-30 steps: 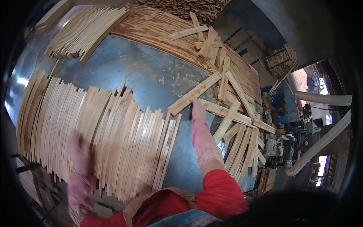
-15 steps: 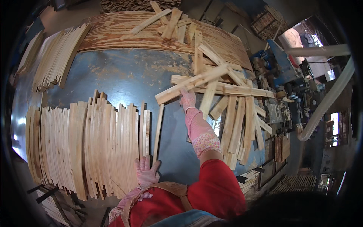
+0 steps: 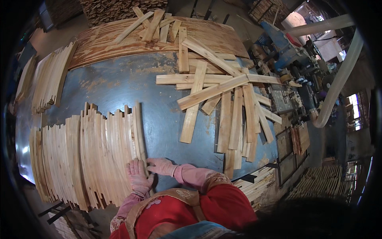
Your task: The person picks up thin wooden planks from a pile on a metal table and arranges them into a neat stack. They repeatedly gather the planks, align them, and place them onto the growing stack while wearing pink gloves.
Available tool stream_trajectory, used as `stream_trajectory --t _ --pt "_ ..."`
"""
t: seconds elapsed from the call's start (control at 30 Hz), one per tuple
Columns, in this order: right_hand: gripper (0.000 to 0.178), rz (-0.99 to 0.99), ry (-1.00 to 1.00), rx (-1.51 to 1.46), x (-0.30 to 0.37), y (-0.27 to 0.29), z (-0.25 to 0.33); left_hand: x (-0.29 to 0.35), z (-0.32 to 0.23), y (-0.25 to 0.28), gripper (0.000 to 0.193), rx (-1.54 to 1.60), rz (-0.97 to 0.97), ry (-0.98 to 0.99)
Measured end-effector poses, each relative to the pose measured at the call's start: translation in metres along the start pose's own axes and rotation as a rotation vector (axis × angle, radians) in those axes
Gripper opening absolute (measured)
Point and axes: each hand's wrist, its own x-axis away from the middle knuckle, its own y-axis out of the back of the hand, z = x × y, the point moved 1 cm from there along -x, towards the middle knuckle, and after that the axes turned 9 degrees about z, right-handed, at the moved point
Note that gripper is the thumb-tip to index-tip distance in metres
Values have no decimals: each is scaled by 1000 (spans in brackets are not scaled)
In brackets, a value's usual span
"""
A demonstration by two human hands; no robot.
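Close to my body, a row of wooden strips point(image 3: 105, 147) standing on edge lies packed side by side on the blue-grey table point(image 3: 159, 119). My left hand point(image 3: 139, 178), in a pink glove, rests with spread fingers on the near end of the row's rightmost strips. Against the right side of the last strip point(image 3: 140, 133) presses my right hand point(image 3: 162, 166), also gloved, its fingers stretched leftward and not wrapped round anything. To the right, loose wooden boards point(image 3: 215, 91) lie crisscrossed in a heap, apart from both hands.
Another bundle of strips point(image 3: 55, 81) lies at the far left. A brown plywood sheet point(image 3: 107, 42) covers the table's far side, with several short boards point(image 3: 153, 26) on it. Machinery point(image 3: 296, 71) with a pale hose point(image 3: 342, 75) stands beyond the right edge.
My right hand has left a board on the heap and come down to the row. Strips that stood slightly apart now sit against the row. My left hand has shifted left onto them.
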Motion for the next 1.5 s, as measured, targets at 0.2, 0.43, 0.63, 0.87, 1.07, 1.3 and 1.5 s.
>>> stream_trajectory --t 0.2,0.43,0.63,0.87,1.07,1.3,1.5 --pt "42 -1186 -84 -454 -5 180 -79 9 1 -1 92 -13 -50 1" --pt "55 -1131 112 -775 -44 309 -148 -7 -4 11 86 43 -96 -32" --pt "46 -827 153 -638 -15 218 -40 -89 -109 90 87 326 -62 -53" --pt "86 -1068 -25 -131 -14 194 -55 -234 -97 81 86 488 6 199" --pt "110 -1022 -328 304 -27 187 -59 -426 -96 235 90 618 -477 -32" --pt "84 -1005 120 -372 -9 119 -44 -389 -84 164 79 414 -222 -11" --pt "89 -162 354 -18 7 -46 -7 -328 -65 102 74 -16 98 -25"
